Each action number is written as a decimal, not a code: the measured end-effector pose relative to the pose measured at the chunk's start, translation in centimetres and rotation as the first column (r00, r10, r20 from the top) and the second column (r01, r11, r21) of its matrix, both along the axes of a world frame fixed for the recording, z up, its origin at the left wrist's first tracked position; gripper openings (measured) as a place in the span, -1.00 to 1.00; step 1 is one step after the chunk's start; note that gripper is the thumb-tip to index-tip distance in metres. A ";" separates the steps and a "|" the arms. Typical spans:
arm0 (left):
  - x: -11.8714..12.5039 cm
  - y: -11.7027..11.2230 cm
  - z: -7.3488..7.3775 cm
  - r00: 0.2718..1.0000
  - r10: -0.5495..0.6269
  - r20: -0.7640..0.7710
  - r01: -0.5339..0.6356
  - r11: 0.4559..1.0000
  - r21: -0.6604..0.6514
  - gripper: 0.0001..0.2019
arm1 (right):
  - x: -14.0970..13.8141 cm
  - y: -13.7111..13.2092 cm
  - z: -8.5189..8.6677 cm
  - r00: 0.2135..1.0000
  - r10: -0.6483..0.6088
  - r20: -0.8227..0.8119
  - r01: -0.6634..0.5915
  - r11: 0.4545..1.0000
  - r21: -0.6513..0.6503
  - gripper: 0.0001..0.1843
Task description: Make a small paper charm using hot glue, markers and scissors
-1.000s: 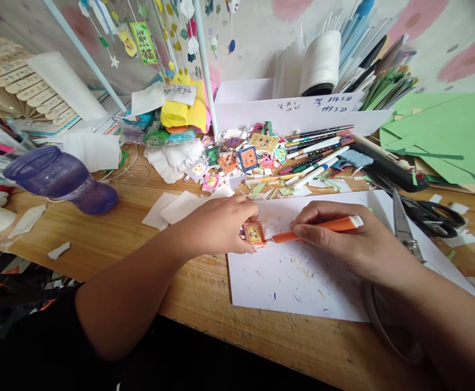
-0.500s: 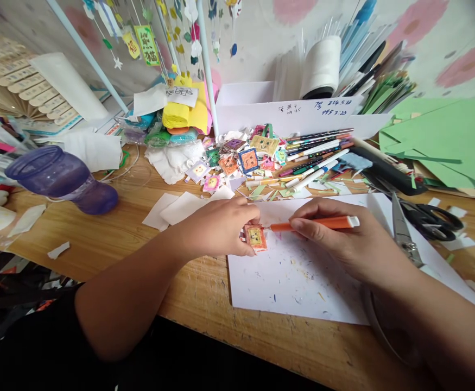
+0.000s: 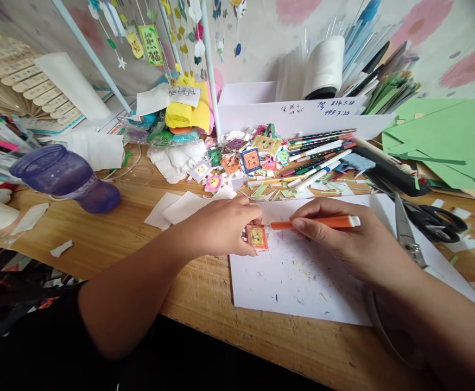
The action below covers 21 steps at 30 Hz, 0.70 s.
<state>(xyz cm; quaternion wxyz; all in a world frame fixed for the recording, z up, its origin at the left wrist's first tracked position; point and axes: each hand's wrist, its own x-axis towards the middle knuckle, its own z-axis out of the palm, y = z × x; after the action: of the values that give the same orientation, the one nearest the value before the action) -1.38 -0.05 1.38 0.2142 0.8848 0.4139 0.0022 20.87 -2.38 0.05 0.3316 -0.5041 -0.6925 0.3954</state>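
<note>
Between the thumb and fingers of my left hand (image 3: 231,225) is a small square paper piece (image 3: 257,237) with a smiling face on yellow and an orange-red border. An orange marker (image 3: 327,222) is gripped in my right hand (image 3: 339,233), its tip pointing left and close to the upper edge of the piece. Whether the tip touches it, I cannot tell. Both hands are over a white paper sheet (image 3: 286,288) marked with colored specks. Behind them lies a pile of small colored face cards (image 3: 250,160).
Scissors (image 3: 436,222) lie at the right, partly on the sheet. Several pens (image 3: 318,163) and paper scraps are behind the hands. A purple cup (image 3: 66,176) lies tilted at the left; green paper (image 3: 444,146) is at the back right. Blank white cards (image 3: 184,207) lie by my left hand.
The whole view has shifted slightly, with things appearing a little to the right. Both hands keep nearly the same pose, holding the paper piece and the marker.
</note>
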 end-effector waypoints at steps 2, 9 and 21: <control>0.0 0.0 0.0 1.000 0.000 0.009 0.000 1.000 -0.004 -0.69 | 0.0 0.0 0.0 1.000 0.009 0.007 -0.009 1.000 -0.003 -0.76; 0.0 0.0 0.1 1.000 0.004 -0.002 -0.004 1.000 -0.020 -0.68 | -0.1 0.0 0.1 1.000 0.005 0.018 -0.004 1.000 -0.007 -0.74; -0.1 0.1 -0.2 1.000 -0.010 0.016 0.010 1.000 -0.004 -0.69 | 0.0 0.0 0.1 1.000 -0.009 0.006 0.009 1.000 0.005 -0.76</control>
<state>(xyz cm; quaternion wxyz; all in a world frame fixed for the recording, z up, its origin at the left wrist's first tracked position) -1.45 0.02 1.21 0.2194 0.8864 0.4076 0.0072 20.86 -2.42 0.19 0.3325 -0.5075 -0.6923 0.3906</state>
